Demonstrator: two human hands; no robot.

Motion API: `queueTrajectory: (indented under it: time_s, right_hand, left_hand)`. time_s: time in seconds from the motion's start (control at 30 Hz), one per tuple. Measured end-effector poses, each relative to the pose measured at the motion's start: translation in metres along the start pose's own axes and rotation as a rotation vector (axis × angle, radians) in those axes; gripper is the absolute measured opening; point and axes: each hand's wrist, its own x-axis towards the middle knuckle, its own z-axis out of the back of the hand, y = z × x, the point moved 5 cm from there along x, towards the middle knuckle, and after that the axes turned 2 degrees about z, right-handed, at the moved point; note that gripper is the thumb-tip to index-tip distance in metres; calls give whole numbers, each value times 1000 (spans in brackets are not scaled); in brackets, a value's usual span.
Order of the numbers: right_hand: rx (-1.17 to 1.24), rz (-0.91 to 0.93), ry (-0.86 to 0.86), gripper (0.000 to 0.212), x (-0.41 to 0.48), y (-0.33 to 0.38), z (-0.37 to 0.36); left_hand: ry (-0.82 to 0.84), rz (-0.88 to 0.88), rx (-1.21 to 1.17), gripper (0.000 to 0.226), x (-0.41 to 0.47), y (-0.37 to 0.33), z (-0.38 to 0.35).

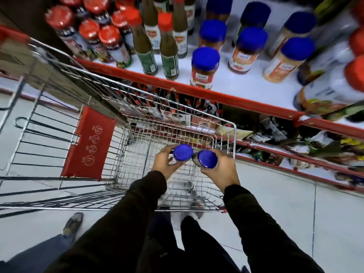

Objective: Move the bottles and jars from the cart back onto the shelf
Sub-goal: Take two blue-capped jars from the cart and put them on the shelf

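Observation:
Both my hands reach down into the wire shopping cart (178,105). My left hand (165,164) grips a jar with a blue lid (182,152). Right beside it, my right hand (223,170) grips a second blue-lidded jar (207,159); the two lids nearly touch. Only the lids show clearly, the jar bodies are hidden below them. Above the cart runs the white shelf with a red front edge (226,97). On it stand several blue-lidded jars (204,65), green sauce bottles with red caps (168,50) and red-lidded jars (110,39).
The cart's red child-seat flap (88,144) is at the left. Lower shelves (307,162) with packets sit to the right of the cart. A second person's shoe (73,225) and trouser leg are on the tiled floor at lower left.

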Motion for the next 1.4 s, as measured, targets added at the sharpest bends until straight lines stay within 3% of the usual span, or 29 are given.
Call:
queueTrajectory:
  time_s: [0.2,0.3,0.5,0.67,0.83,1.03,1.4]
  right_hand:
    - [86,133,-143,63,-14,37,71]
    - [174,186,-243,54,-18,53,113]
    - [288,221,-521,51,-6,63,186]
    - [275,207,-635,58,18,61,231]
    - [272,157,-634,59,48,55,252]
    - [257,83,-491,58,75,39,248]
    - [175,182,-445,71,68,58,245]
  left_hand:
    - [-6,-99,-53,63,-26,-64,20]
    - [-31,-173,-89,63,-29,-100,22]
    - [-55,-317,-126,58,-21,-185,12]
    - [-155,-430,-82,57,-4,-244,1]
    - [-124,-385,-96,61,19,-279,-17]
    - [-108,-319,-16,60,38,-288,-31]
    - [-126,-293,-68,59,36,-286,-41]
